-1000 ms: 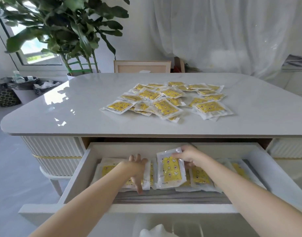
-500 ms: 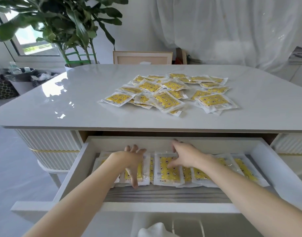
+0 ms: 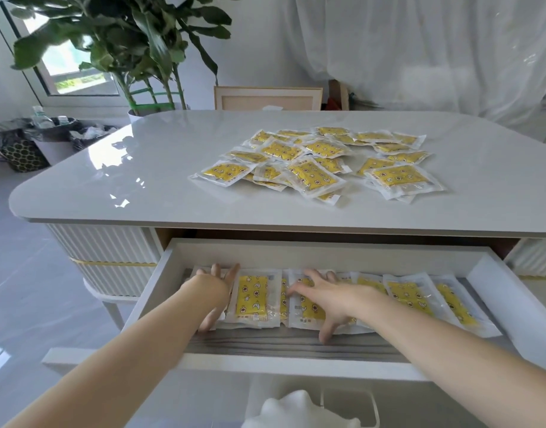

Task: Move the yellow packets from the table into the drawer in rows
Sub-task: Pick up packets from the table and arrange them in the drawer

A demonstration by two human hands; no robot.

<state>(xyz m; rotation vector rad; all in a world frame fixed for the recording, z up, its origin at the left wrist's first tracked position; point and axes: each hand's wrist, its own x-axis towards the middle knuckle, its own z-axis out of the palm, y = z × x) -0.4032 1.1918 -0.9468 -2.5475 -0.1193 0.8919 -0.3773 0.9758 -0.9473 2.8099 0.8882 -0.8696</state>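
Several yellow packets (image 3: 318,163) lie in a loose pile on the grey table (image 3: 142,168). Below it the white drawer (image 3: 327,256) is pulled out, with a row of yellow packets (image 3: 253,299) lying side by side along its back. My left hand (image 3: 214,291) lies flat with spread fingers on the packets at the row's left end. My right hand (image 3: 322,299) presses flat on a packet in the middle of the row, thumb reaching toward the drawer's front. Neither hand grips anything.
A big potted plant (image 3: 135,50) stands behind the table's left corner, with a wooden chair back (image 3: 267,98) beside it. Bins with bottles (image 3: 46,134) stand on the floor at left. White curtains hang behind. The drawer's front strip (image 3: 281,342) shows bare wood grain.
My right hand has laid down the packet it held upright and now presses it flat into the row. My left hand has slid left, uncovering one packet.
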